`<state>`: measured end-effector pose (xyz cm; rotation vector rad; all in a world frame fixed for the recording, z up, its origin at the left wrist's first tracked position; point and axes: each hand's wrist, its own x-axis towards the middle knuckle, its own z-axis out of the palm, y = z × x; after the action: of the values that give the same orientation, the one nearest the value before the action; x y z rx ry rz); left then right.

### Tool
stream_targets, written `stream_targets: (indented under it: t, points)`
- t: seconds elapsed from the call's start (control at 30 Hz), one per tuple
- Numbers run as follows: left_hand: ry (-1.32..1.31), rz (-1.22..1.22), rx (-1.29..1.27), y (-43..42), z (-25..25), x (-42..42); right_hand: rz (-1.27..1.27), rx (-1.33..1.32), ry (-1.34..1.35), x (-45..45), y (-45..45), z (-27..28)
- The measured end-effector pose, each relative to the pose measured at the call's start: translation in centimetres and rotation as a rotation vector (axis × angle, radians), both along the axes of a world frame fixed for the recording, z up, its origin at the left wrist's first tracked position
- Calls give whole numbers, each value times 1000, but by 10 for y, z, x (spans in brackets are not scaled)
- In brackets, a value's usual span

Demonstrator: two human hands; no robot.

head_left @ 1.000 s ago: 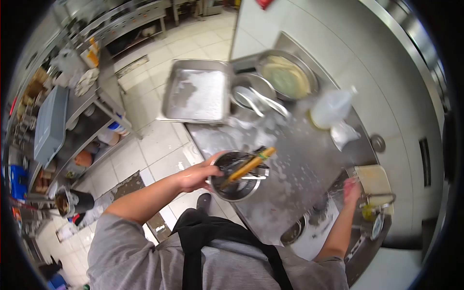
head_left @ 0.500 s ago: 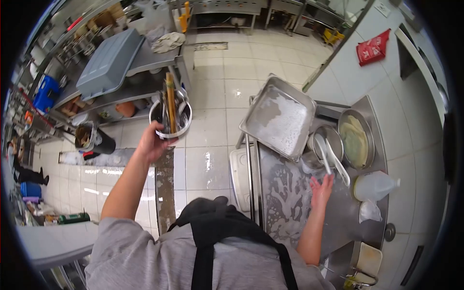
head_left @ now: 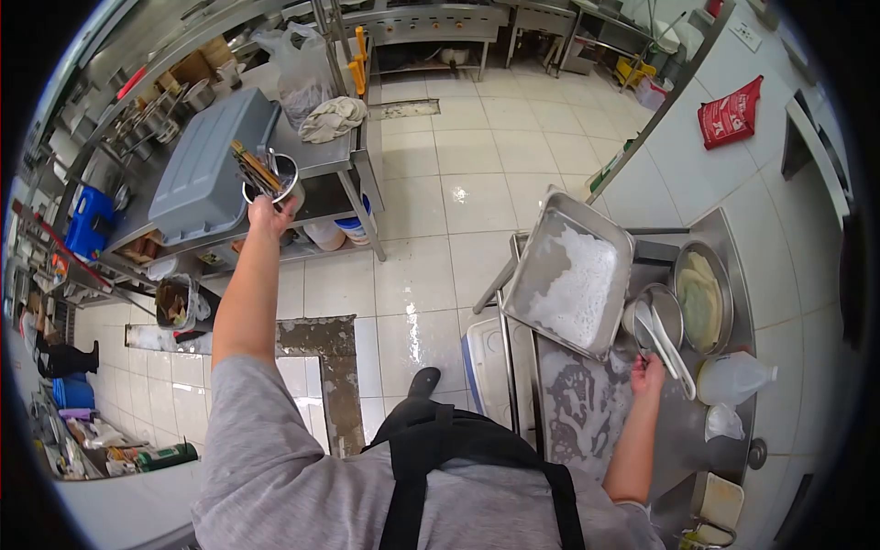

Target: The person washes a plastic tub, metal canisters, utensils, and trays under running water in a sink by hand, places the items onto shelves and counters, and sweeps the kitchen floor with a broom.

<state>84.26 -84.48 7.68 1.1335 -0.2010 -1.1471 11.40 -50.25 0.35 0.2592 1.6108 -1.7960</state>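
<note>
My left hand (head_left: 269, 214) is stretched out to the left, gripping a metal pot (head_left: 294, 191) by its near side. Utensils with wooden handles (head_left: 254, 168) and some metal ones stick out of that pot, at the edge of the steel table. My right hand (head_left: 647, 375) is over the steel counter at the near side of a metal bowl (head_left: 668, 302). Its fingers are curled together; what lies between them is too small to tell. Two long pale utensils (head_left: 674, 353) lean out of this bowl, just right of my fingers.
A large tray (head_left: 546, 298) with suds stands at the counter's far end. Beside it are a round pan with pale flat pieces (head_left: 701, 298) and a plastic jug (head_left: 731, 377). A grey tub (head_left: 206, 170) lies on the left table (head_left: 316, 158). The tiled floor (head_left: 412, 252) looks wet.
My left hand has carried the pot of utensils forward and left to the table. My right hand has gone from spread fingers to curled ones, closer to the bowl. The view has shifted.
</note>
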Motion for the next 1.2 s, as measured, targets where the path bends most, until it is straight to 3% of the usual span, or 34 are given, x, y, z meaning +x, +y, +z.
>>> stream_targets:
  t: [0.1, 0.17, 0.2, 0.23, 0.27, 0.3, 0.33, 0.37, 0.4, 0.47, 0.6, 0.7, 0.77, 0.83, 0.87, 0.93, 0.97, 1.0, 1.03, 1.1, 1.2]
  points:
    - [-23, 42, 138, -74, -22, 32, 1, -23, -54, -9, 7, -1]
    - [44, 115, 160, -103, -15, 31, -111, 15, -9, 0, 22, 11]
    - [151, 129, 146, -130, -40, 55, -270, -8, -40, -1, 30, 15]
    - [23, 31, 118, -150, -60, 79, -234, -31, -4, -3, 49, 20]
    - [81, -1, -64, -193, -102, 111, -274, -33, 51, -7, 68, 26]
    - [-49, -40, 30, -189, -88, 98, -297, -27, 186, 5, 82, 47]
    - [127, -107, 18, -212, -101, 116, -316, -56, 236, 14, 95, 65]
    - [99, -218, 113, -215, -99, 117, -318, -15, 288, 33, 106, 91]
    - [-180, -462, 80, -212, -107, 116, -267, 1, 308, 31, 133, 97]
    - [-256, -504, 160, -225, -105, 96, -382, 48, 276, 50, 160, 114]
    - [-515, -303, 330, -221, -92, 39, -587, 146, 185, 74, 215, 109]
    - [-870, 216, 503, -188, -80, 3, -765, 120, 108, 73, 259, 86]
    - [-1096, 326, 325, -138, -70, -36, -847, 115, 107, 66, 293, 66]
    - [-1296, -48, -355, -46, -64, -126, -911, 103, 101, 58, 325, 52]
    - [-1254, -307, -682, 0, -61, -171, -978, 100, 120, 56, 341, 46]
    - [-1294, -779, -945, 105, -72, -236, -1067, 84, 147, 48, 374, 33]
    - [-1014, -1072, -1373, 144, -86, -267, -1059, 84, 130, 41, 391, 27]
    - [-1243, -1486, -1322, 172, -91, -284, -1079, 46, 124, 34, 408, 21]
    - [-1161, -1759, -1279, 225, -51, -335, -1102, 9, 117, 28, 426, 15]
    - [-1145, -1827, -1320, 276, -58, -403, -1064, -33, 76, 7, 459, 3]
    - [-1474, -1753, -1199, 323, -91, -474, -1100, 26, 111, -27, 497, -8]
